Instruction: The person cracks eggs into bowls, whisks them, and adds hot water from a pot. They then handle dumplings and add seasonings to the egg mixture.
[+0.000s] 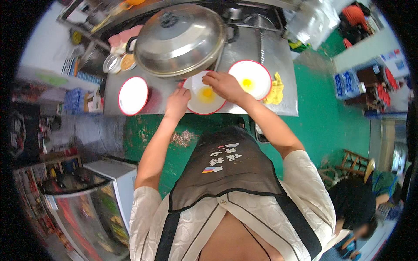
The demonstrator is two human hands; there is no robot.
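Observation:
A white bowl with a red rim (196, 106) stands near the counter's front edge, and a cracked egg (207, 94) with an orange-yellow yolk lies inside it. At its left rim, my left hand (178, 102) grips the edge. My right hand (225, 85) hangs over the bowl's right side with its fingers drawn together; whether a piece of shell is between them is unclear. To the right, a second red-rimmed bowl (258, 73) also contains an egg yolk (247, 84). Farther left is a third red-rimmed bowl (133, 96) with a bare white inside.
A large lidded steel wok (179, 42) sits behind the bowls on the steel counter (284, 58). A crumpled yellow cloth (276, 91) lies at the right. Small containers (127, 62) stand at the left. A glass-fronted display fridge (94, 212) is behind me; a person (352, 202) is behind right.

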